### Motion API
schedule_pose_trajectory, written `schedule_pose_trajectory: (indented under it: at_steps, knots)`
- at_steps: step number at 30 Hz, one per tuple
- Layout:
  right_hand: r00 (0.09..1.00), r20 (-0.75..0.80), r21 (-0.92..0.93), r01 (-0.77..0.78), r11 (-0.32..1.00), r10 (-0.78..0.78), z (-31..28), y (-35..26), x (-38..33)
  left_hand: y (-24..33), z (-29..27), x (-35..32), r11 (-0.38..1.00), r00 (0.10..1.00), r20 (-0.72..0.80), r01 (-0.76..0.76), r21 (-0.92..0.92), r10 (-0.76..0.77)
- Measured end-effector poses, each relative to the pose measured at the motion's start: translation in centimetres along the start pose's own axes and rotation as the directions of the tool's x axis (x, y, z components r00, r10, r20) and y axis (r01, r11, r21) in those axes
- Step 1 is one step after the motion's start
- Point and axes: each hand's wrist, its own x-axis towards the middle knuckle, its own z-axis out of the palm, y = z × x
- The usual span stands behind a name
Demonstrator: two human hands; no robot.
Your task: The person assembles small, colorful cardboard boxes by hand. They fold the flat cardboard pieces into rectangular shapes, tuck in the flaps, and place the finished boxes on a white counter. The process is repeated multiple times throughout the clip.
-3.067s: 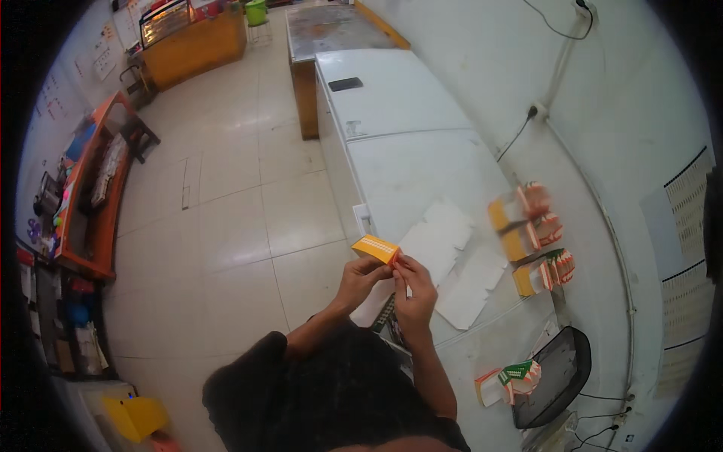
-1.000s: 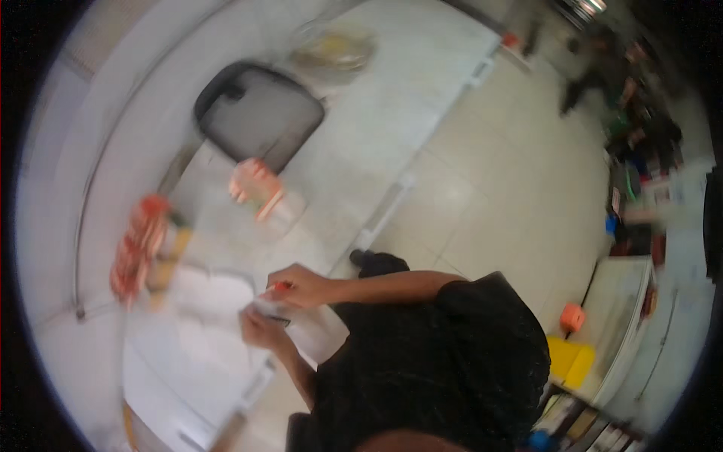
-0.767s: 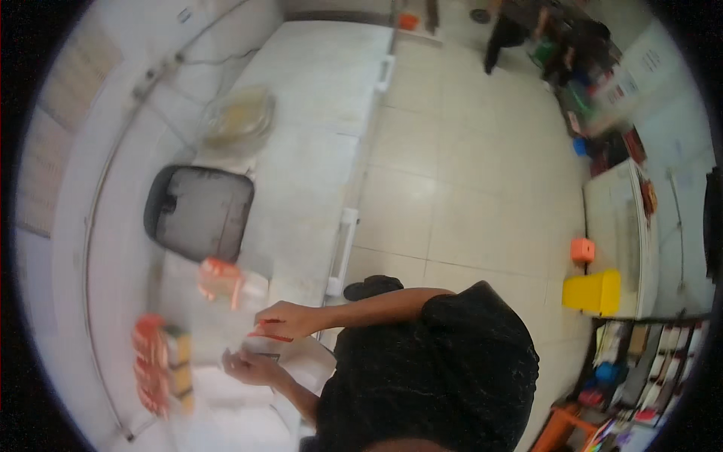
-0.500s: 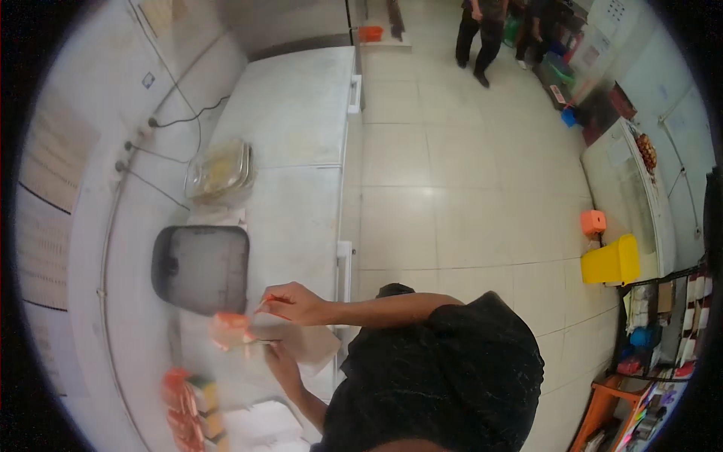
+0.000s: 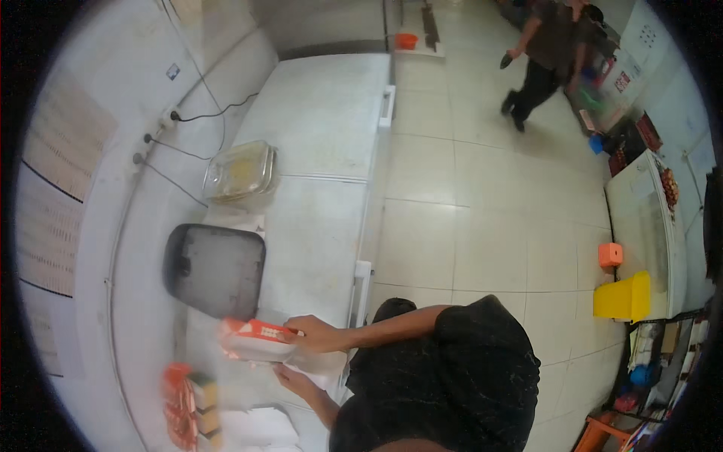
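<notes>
A red and white paper carton [image 5: 260,340] is held between my hands over the white freezer top. My right hand [image 5: 315,334] is closed around its right end, thumb and fingers at the red upper edge. Beneath the carton's lower right edge, my left hand [image 5: 300,383] has its fingers bent against the rim; the carton hides their tips. Pale paper or card [image 5: 324,365] lies between my forearms. Close by at the lower left is a stack of red-and-yellow packages [image 5: 184,407], next to white flat sheets [image 5: 260,429].
A dark-rimmed grey tub [image 5: 215,271] stands beyond the carton, with clear lidded containers [image 5: 241,172] farther back. Cords hang along the left wall. A yellow bin [image 5: 622,297] and an orange box [image 5: 610,255] are across the aisle. A person [image 5: 548,60] walks there.
The carton shows its printed side, and my right hand now grips its end instead of pinching above it. The person at the far right has come nearer. The whole view has shifted.
</notes>
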Motion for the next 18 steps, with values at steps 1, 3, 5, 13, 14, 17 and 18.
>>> schedule_pose_trajectory:
  at_steps: [1,3,5,13,14,17,18]
  knots:
    - [0.998,0.023,0.017,-0.062,0.998,0.062,0.1,-0.1,0.2,0.4,-0.1,-0.4,1.0,1.0,-0.015,-0.007,-0.01,0.006]
    - [0.978,0.092,0.044,-0.194,0.98,0.19,0.6,-0.5,0.2,0.4,-0.7,-0.6,0.999,1.0,-0.028,-0.012,-0.032,0.012]
    - [0.976,0.133,0.142,-0.193,0.971,0.174,1.7,2.3,0.9,-0.2,-1.3,-0.8,0.999,1.0,-0.029,-0.008,-0.053,0.007]
    - [0.921,0.363,0.328,-0.271,0.905,0.144,2.6,6.6,0.4,-3.7,-1.2,-0.3,0.994,0.98,-0.197,-0.057,-0.097,0.037]
    - [0.924,0.375,0.392,-0.226,0.892,0.07,2.1,5.7,0.2,-3.8,-1.3,-0.2,0.984,0.967,-0.189,-0.177,-0.017,0.171]
    - [0.885,0.465,0.049,-0.015,0.999,-0.009,1.1,5.1,1.2,-7.2,-2.3,-0.2,0.991,0.977,-0.162,-0.135,0.023,0.137]
    - [0.848,0.527,-0.028,-0.044,0.999,0.052,0.9,5.8,1.5,-7.0,-2.4,-0.5,0.98,0.974,-0.129,-0.176,0.097,0.188]
